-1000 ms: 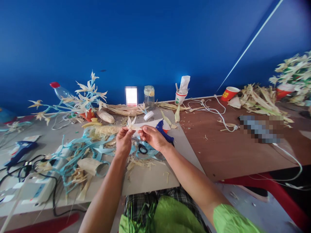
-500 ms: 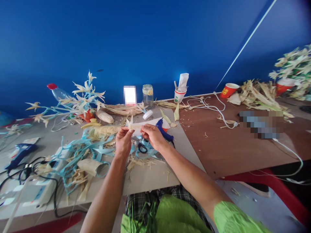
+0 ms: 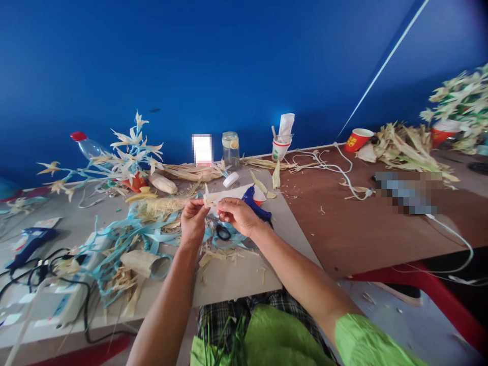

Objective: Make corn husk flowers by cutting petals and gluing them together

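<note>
My left hand (image 3: 193,221) and my right hand (image 3: 238,215) are raised over the grey table (image 3: 236,277), fingers pinched together on a small pale corn-husk flower (image 3: 208,197) held between them. Its pointed petals stick up above my fingertips. Just behind my right hand lies a blue glue gun (image 3: 257,205) on a white sheet. Black-handled scissors (image 3: 223,233) rest below my hands among light-blue strips (image 3: 125,236) and husk scraps.
A branch of husk flowers (image 3: 125,152) stands at back left by a red-capped bottle (image 3: 86,145). A glass jar (image 3: 231,149), a paper cup (image 3: 280,148), white cables (image 3: 335,173), a red cup (image 3: 356,140) and a husk pile (image 3: 404,150) line the back. Another glue gun (image 3: 28,241) lies at left.
My hands stay together on the husk flower, with the fingers shifting slightly. The view has drifted a little to the left.
</note>
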The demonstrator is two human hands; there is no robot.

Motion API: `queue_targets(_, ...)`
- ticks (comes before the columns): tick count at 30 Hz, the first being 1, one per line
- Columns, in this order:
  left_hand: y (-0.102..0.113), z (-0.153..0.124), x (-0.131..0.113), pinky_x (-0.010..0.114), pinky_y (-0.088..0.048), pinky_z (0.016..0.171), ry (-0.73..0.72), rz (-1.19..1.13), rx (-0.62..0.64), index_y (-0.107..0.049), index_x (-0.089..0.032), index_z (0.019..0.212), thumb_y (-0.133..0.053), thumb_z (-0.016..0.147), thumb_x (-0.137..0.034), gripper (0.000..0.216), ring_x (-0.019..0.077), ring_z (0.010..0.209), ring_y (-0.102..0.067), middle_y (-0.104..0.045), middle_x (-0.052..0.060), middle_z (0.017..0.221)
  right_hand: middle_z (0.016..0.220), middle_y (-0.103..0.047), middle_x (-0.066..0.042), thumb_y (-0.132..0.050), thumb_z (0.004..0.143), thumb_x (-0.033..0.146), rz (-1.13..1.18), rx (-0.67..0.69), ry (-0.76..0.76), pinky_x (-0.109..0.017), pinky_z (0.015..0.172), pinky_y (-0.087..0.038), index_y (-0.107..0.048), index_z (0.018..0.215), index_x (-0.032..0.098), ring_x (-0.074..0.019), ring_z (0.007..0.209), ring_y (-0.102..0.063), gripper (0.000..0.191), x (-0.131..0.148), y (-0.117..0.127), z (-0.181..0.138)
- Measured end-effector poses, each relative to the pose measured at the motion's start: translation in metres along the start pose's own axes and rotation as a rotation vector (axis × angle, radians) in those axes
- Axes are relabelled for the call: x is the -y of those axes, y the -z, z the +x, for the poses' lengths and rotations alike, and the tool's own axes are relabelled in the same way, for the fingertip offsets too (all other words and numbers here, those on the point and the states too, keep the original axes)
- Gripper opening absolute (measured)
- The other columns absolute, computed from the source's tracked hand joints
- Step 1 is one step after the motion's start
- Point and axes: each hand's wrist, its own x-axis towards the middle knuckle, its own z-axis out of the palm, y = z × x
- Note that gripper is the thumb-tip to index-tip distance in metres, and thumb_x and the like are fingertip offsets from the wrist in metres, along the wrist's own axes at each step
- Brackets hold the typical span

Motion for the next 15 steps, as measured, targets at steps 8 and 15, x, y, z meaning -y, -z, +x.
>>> queue_targets(8,-0.007,-0.001,-0.006,0.023,-0.048,0.071,0.009,-0.099,-0.024,-0.058,-0.019,0.071,-0.08,0.057,-0.023,0.027,0.0078,0.063,-0.061,-0.066,-0.005,0.066,0.05,-0.05,0.003,-0.068,0.062,0.031,-0.054,0.037,-0.098,-0.022,0.047,-0.021,-0.056,0.052,0.014,-0.0052,0.046,-0.037,0.024,-0.003,-0.003,0.0)
queue_targets(15,-0.004,0.0,0.0,0.022,-0.048,0.067,-0.001,-0.074,-0.068,-0.058,-0.018,0.071,-0.08,0.056,-0.022,0.027,0.0081,0.06,-0.061,-0.066,-0.004,0.065,0.051,-0.051,0.003,-0.071,0.061,0.031,-0.042,0.052,-0.15,-0.022,0.046,-0.023,-0.054,0.053,0.014,-0.0054,0.046,-0.037,0.025,-0.011,-0.001,0.003)
